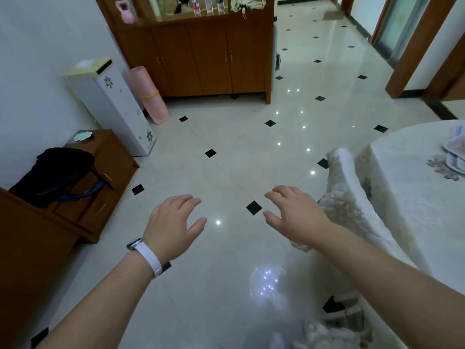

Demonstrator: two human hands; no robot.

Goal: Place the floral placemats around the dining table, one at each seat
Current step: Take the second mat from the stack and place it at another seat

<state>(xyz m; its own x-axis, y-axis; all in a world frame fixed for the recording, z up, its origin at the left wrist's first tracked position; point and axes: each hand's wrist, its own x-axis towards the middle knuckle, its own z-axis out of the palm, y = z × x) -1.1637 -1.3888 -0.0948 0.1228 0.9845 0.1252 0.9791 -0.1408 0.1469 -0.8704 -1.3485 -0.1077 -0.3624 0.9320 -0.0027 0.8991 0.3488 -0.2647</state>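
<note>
The dining table (402, 197), under a white floral cloth, fills the right edge of the view. At its far right lies a pile of pale floral placemats (456, 151), cut off by the frame. A chair back with a white lace cover (352, 197) stands against the table. My left hand (173, 222), with a white watch on the wrist, hovers over the floor with relaxed fingers and holds nothing. My right hand (294, 217) is also held out with loose fingers, just left of the chair cover, holding nothing.
Glossy tiled floor (226, 152) spreads ahead. A low wooden cabinet (100, 197) with a black bag (55, 172) stands at the left. Further back are a white floral bin (113, 104), a rolled pink mat (148, 94) and a wooden sideboard (201, 59). A second covered chair (334, 331) is at the bottom right.
</note>
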